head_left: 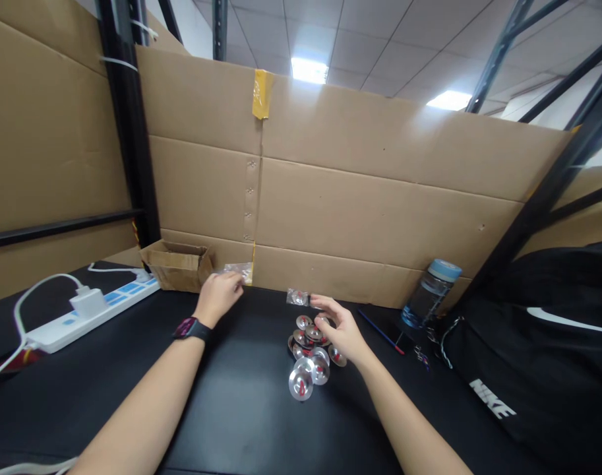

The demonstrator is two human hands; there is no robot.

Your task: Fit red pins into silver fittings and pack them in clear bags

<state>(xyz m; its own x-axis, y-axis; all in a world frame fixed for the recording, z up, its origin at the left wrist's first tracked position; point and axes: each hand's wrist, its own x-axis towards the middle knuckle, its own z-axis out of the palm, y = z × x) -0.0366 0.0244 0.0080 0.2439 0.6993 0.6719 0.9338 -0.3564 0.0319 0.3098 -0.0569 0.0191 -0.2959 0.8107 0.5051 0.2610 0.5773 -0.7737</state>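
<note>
Silver metal discs with red loops lie in a loose pile on the black table. My right hand is over the upper right of the pile, fingers apart and curved, with nothing visibly held. Just left of its fingertips lies a small clear packet with a disc in it. My left hand, with a dark watch on the wrist, is at the back left beside clear plastic bags. Its fingers are bent together, and whether they grip any plastic is too small to tell.
An open cardboard box stands left of my left hand, near a white power strip with cables. On the right are a blue pen, a water bottle, keys and a black bag. Cardboard walls the back.
</note>
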